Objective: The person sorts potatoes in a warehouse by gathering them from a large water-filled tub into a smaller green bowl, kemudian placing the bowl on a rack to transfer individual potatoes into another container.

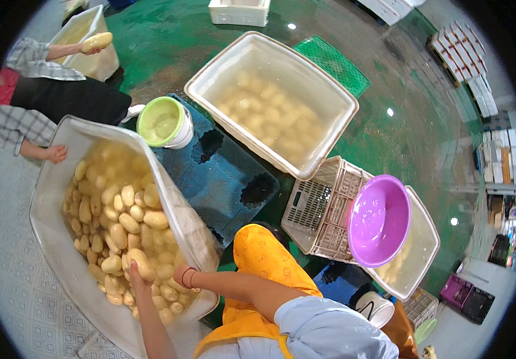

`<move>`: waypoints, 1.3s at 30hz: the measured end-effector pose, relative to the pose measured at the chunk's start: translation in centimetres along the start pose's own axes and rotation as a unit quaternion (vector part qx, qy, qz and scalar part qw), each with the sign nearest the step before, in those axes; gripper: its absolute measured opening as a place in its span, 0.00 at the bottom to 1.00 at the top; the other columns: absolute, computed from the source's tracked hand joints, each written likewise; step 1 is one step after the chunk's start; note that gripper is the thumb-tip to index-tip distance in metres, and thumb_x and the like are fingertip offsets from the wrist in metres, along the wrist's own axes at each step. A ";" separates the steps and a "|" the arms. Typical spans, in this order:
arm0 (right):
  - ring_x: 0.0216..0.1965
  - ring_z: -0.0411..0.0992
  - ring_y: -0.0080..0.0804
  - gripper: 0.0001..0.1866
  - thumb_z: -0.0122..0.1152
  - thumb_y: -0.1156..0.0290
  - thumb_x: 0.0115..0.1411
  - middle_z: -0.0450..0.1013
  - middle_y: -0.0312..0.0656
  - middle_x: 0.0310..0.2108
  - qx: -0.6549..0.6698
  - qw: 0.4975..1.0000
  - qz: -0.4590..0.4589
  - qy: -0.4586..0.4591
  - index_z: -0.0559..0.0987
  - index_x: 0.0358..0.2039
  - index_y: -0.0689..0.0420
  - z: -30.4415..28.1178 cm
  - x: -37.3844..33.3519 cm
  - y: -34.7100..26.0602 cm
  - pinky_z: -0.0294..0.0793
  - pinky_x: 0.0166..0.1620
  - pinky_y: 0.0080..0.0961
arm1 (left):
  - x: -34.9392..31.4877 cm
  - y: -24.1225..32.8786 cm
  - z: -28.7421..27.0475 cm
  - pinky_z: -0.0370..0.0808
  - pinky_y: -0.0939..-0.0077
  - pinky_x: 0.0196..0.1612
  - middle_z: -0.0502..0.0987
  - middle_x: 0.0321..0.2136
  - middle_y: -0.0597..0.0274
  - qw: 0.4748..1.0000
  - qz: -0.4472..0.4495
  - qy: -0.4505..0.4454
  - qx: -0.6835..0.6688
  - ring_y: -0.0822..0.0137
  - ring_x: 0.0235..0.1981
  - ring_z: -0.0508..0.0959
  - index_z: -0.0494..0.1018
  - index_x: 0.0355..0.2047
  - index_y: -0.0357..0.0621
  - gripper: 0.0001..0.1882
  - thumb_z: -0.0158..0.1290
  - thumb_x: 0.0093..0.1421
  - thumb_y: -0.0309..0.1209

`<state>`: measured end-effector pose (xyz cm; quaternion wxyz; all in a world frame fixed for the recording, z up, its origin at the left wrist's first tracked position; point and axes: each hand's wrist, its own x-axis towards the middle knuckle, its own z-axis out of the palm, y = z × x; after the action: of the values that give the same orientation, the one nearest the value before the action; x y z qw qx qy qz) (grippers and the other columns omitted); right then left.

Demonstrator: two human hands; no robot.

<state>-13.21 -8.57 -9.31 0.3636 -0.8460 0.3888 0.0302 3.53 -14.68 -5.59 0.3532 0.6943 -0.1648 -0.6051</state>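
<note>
Peeled potatoes (129,223), pale yellow and partly under cloudy water, lie piled in a large white tub (48,197) at my left. My left hand (140,283) grips one large peeled potato (142,261) over the pile. Close by, inside the tub's near right wall, my right hand (183,276) reaches down among the potatoes, a red band round its wrist. Its fingertips are hidden, so whether it holds anything is unclear.
Another person's hand (56,154) rests on the tub's far left rim; their other hand lifts a potato (97,42). A second white tub (341,113) holds more potatoes. Nearby are a green-rimmed bucket (183,134), blue pallet (228,173), crates (329,203) and purple basin (379,221).
</note>
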 end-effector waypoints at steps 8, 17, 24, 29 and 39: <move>0.33 0.73 0.39 0.13 0.49 0.67 0.48 0.74 0.45 0.30 0.099 0.992 -0.021 0.080 0.78 0.32 0.56 -0.2 -0.9 0.4 0.71 0.34 0.32 | -1.6 3.8 26.2 0.69 0.53 0.41 0.65 0.47 0.57 0.947 -0.066 -0.310 0.054 0.54 0.43 0.70 0.55 0.54 0.48 0.35 0.43 0.52 0.56; 0.37 0.71 0.41 0.16 0.45 0.65 0.52 0.73 0.44 0.36 0.374 0.876 -0.097 0.290 0.74 0.40 0.53 4.5 0.7 0.9 0.69 0.37 0.33 | 6.8 -13.7 55.9 0.63 0.44 0.45 0.66 0.46 0.59 0.899 -0.220 -0.327 0.192 0.51 0.43 0.67 0.57 0.52 0.62 0.32 0.49 0.48 0.56; 0.35 0.71 0.42 0.16 0.46 0.66 0.51 0.73 0.45 0.35 0.435 0.839 -0.137 0.296 0.74 0.40 0.54 3.4 -1.9 3.7 0.69 0.36 0.34 | 12.4 -23.7 65.7 0.70 0.62 0.26 0.67 0.38 0.58 0.954 -0.140 -0.182 0.191 0.61 0.31 0.71 0.53 0.51 0.53 0.32 0.56 0.48 0.37; 0.34 0.71 0.43 0.15 0.47 0.67 0.50 0.73 0.46 0.34 0.450 0.827 -0.132 0.311 0.73 0.39 0.54 2.3 -2.2 3.6 0.70 0.35 0.34 | 11.1 -22.7 62.2 0.71 0.72 0.34 0.66 0.43 0.59 0.923 -0.137 -0.279 0.228 0.62 0.39 0.70 0.58 0.47 0.43 0.25 0.53 0.49 0.31; 0.31 0.71 0.46 0.14 0.49 0.69 0.48 0.73 0.48 0.30 0.383 0.882 -0.093 0.260 0.73 0.38 0.54 3.1 2.6 -0.9 0.70 0.33 0.36 | 4.2 -3.7 45.2 0.71 0.79 0.36 0.73 0.37 0.57 0.911 0.035 -0.320 0.257 0.67 0.35 0.75 0.64 0.45 0.37 0.21 0.51 0.54 0.35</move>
<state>-10.08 -7.82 -11.90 0.5460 -0.6506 0.3704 -0.3760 -39.52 -28.01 -11.95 0.1119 0.5238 -0.4425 -0.7192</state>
